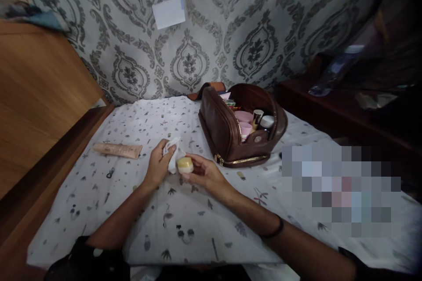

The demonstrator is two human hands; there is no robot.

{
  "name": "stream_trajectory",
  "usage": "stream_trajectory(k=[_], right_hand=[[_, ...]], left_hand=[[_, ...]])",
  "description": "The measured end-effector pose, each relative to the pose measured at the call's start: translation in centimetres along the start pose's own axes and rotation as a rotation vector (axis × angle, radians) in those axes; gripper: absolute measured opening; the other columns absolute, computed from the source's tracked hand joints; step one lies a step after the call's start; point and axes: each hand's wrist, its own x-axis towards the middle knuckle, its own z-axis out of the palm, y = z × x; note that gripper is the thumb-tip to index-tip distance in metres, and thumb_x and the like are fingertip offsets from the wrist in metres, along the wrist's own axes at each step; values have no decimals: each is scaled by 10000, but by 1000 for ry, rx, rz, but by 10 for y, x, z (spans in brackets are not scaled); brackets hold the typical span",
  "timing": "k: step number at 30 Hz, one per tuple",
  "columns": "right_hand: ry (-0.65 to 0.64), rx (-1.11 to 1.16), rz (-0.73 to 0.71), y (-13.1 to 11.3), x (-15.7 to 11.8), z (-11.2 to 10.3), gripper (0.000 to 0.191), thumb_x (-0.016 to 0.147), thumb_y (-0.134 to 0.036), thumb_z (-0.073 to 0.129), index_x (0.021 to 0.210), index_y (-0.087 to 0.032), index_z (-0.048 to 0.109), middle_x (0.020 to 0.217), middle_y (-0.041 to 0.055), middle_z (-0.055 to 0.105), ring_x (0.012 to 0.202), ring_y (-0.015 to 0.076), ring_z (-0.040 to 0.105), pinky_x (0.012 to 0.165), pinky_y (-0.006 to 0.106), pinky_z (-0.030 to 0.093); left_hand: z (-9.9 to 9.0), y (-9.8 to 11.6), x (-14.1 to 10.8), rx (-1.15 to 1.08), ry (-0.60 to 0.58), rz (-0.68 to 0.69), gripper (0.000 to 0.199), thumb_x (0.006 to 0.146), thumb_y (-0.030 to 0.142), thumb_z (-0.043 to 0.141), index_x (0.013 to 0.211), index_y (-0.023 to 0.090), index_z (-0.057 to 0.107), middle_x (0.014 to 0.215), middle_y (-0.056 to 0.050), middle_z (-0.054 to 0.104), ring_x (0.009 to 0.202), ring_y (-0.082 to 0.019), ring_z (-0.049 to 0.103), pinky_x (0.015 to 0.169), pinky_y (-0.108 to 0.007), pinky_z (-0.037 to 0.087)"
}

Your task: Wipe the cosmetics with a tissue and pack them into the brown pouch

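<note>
A small cream jar [185, 165] with a gold lid and pale base sits between the fingers and thumb of my right hand [207, 175]. Bunched in my left hand [158, 162] is a white cloth or tissue [174, 151], close against the jar's left side. Whether the cloth touches the jar is hard to make out. To the left, a peach-coloured squeeze tube [118, 150] lies on the patterned sheet. Beyond my right hand stands a brown cosmetic bag [217, 125], unzipped, with pink containers [244, 128], a gold-capped bottle [257, 119] and a white-lidded jar [267, 122] inside.
The white printed sheet [158, 118] covers the surface up to a patterned wall. A wooden cabinet [39, 96] borders the left. At right, a clear bottle [336, 70] lies on a dark ledge. A blurred-out patch hides part of the sheet at right.
</note>
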Motion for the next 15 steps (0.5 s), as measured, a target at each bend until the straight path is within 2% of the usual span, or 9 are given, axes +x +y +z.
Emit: stream_trajectory(k=[2, 5, 9, 12, 15], right_hand=[[29, -1, -27, -2, 1, -1, 636, 601, -321, 873, 1168, -224, 602, 1116, 41, 694, 1025, 188, 653, 982, 366, 477], [44, -8, -51, -4, 1, -2, 537, 621, -334, 858, 1087, -218, 618, 1079, 39, 697, 1026, 189, 645, 1006, 373, 462], [66, -77, -108, -9, -1, 2, 459, 611, -367, 856, 990, -218, 643, 959, 11, 664, 891, 179, 650, 866, 338, 529], [96, -177, -161, -11, -4, 2, 389, 594, -358, 864, 895, -210, 665, 890, -5, 629, 822, 165, 626, 792, 301, 530], [27, -166, -93, -9, -7, 1, 399, 597, -371, 864, 899, -200, 667, 822, -16, 631, 758, 156, 607, 732, 293, 512]], left_hand=[[-1, -1, -1, -86, 18, -61, 338, 908, 510, 516, 897, 177, 569, 726, 18, 558, 676, -138, 520, 618, -227, 432], [1, 2, -5, -86, -17, -82, 431, 951, 552, 422, 966, 166, 611, 795, -24, 617, 815, -183, 589, 737, -267, 480], [6, 10, -14, 59, -234, 138, 441, 960, 512, 418, 1176, 171, 596, 1058, -95, 629, 1027, -225, 580, 921, -332, 457], [10, 14, -21, 131, -328, 212, 423, 939, 475, 479, 1226, 176, 566, 1096, -108, 611, 1007, -228, 579, 903, -346, 455], [10, 16, -24, 115, -327, 186, 376, 960, 490, 427, 1065, 180, 611, 957, -75, 631, 883, -201, 584, 812, -317, 466]])
